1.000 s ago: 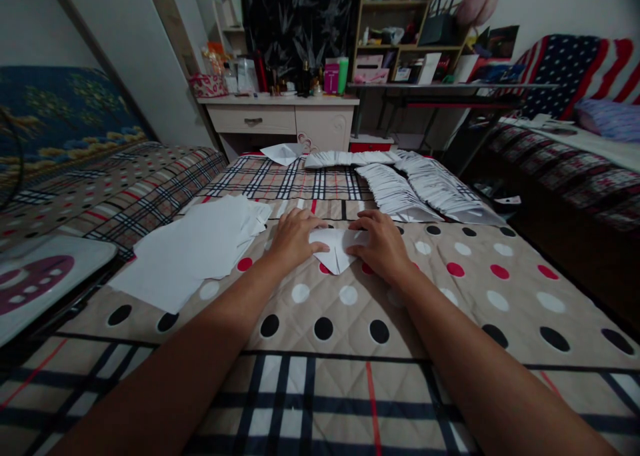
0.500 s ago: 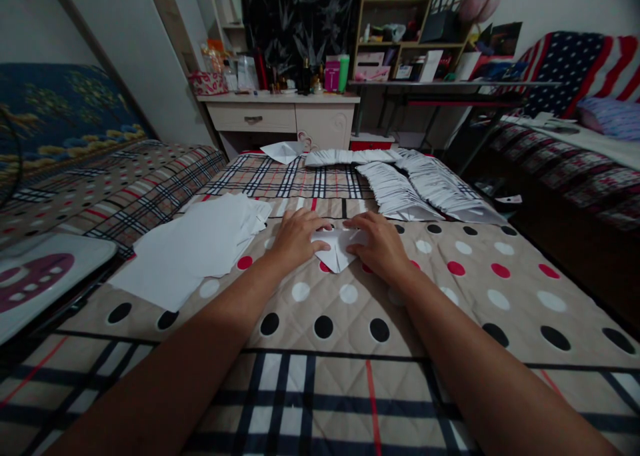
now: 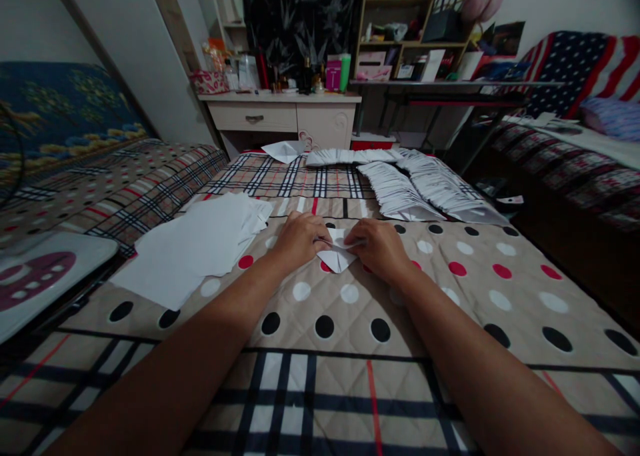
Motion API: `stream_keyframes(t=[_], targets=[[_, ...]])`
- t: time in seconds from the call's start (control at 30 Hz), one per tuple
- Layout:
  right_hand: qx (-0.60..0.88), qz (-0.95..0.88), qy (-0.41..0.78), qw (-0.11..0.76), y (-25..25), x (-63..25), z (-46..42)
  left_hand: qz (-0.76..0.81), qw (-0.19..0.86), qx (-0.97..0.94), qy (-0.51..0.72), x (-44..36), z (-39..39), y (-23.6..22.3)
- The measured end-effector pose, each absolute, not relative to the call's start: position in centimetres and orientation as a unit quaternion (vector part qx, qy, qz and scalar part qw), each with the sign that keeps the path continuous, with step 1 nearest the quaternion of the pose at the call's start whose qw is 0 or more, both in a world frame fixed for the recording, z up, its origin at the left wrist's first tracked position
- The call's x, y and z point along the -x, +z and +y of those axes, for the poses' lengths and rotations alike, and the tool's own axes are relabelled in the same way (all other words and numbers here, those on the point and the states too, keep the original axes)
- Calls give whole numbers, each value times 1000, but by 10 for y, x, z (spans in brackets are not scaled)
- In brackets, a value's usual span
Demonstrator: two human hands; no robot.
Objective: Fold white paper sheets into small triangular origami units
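A small folded sheet of white paper lies on the dotted bedspread between my hands. Its near end tapers to a point, and a strip across its middle is raised as a fold. My left hand pinches the left end of that fold between thumb and fingers. At the right end, my right hand grips the paper in the same way. Both outer ends of the paper are hidden under the fingers.
A loose pile of white sheets lies to the left. Rows of folded white papers are lined up at the far right of the bed, near a single folded paper. A white folding table stands at the left edge.
My fingers have closed from resting on the paper to pinching it, and its far edge has been lifted and bent towards me. The piles have stayed put.
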State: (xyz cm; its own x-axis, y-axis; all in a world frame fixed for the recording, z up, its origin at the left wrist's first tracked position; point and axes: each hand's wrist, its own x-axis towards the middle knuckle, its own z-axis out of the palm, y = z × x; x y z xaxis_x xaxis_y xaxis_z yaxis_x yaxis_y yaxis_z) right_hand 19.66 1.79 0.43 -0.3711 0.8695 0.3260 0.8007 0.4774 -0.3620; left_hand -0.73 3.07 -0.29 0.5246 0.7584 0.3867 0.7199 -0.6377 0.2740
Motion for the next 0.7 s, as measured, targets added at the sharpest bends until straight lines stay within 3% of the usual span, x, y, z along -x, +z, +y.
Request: stream_keyframes(t=[0.7], targets=[[590, -785, 43, 181, 12, -186, 8, 451, 87, -870, 182, 1, 22, 13]])
